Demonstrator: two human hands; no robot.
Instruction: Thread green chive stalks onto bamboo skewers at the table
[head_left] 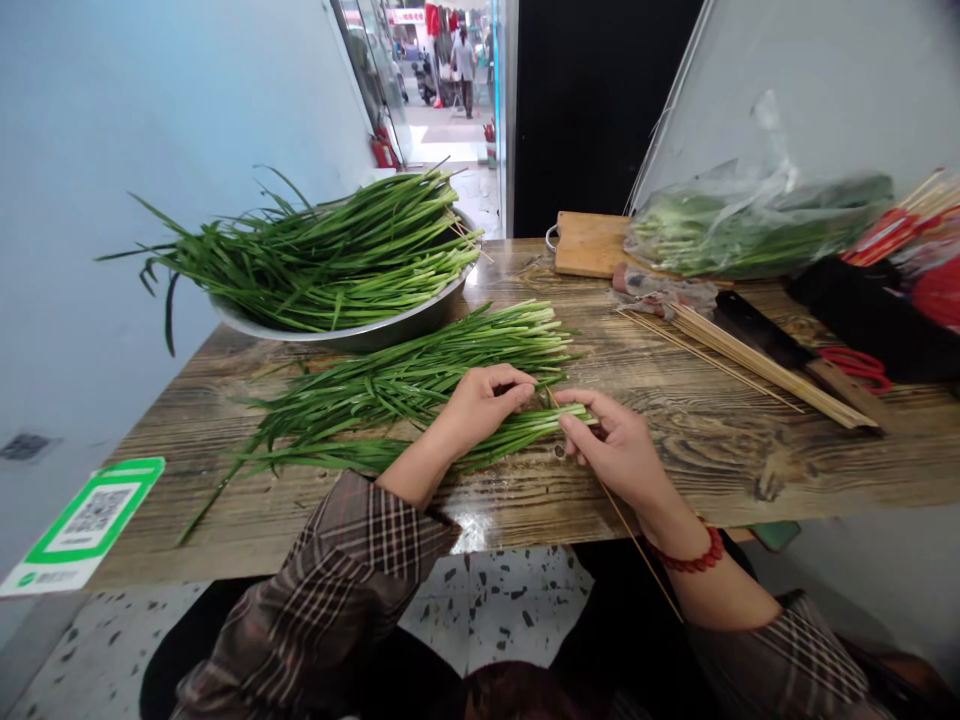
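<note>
My right hand (615, 440) is closed around a thin bamboo skewer (622, 515) and the pale ends of a few garlic chives (517, 432). The skewer slants from near my fingertips down past the table's front edge. Just to the left, my left hand (487, 400) pinches thumb and forefinger together near the skewer's upper tip, apparently on a chive stalk; the fingers partly hide it. Beneath and behind my hands lies a loose pile of garlic chives (420, 375), white ends to the right, leaves to the left.
A metal basin (375, 335) heaped with chives stands behind the pile. On the right are a wooden cutting board (592, 243), a plastic bag of greens (757, 225), a bundle of skewers (772, 365) and a knife (795, 350). A QR-code card (94, 515) is at the left edge.
</note>
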